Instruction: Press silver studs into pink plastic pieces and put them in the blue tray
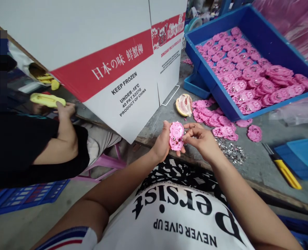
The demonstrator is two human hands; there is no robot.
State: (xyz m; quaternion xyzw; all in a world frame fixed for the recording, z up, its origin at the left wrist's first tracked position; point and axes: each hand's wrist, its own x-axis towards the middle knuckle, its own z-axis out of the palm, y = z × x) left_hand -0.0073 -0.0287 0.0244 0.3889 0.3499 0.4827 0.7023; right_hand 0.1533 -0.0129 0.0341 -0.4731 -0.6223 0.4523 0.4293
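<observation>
My left hand (162, 142) is closed around a pink plastic piece (176, 133) with a scalloped outline, held upright over the table's front edge. Small shiny metal bits sit in the lower half of this piece. The fingers of my right hand (199, 139) are pinched together at the piece's right side; what is between the fingertips is too small to make out. Beside my right hand, a scatter of small silvery metal parts (233, 152) lies on the grey table (258, 166). Just beyond it are loose pink plastic pieces (224, 130) of the same sort.
A blue tray (213, 88) full of pink pieces stands at the back right, near half a pomelo-like fruit (184, 105). A yellow-handled tool (286, 172) and a blue dustpan-like tray (303, 156) lie right. Left, a white carton (122, 100) stands between me and a co-worker (57, 139) holding a yellow object.
</observation>
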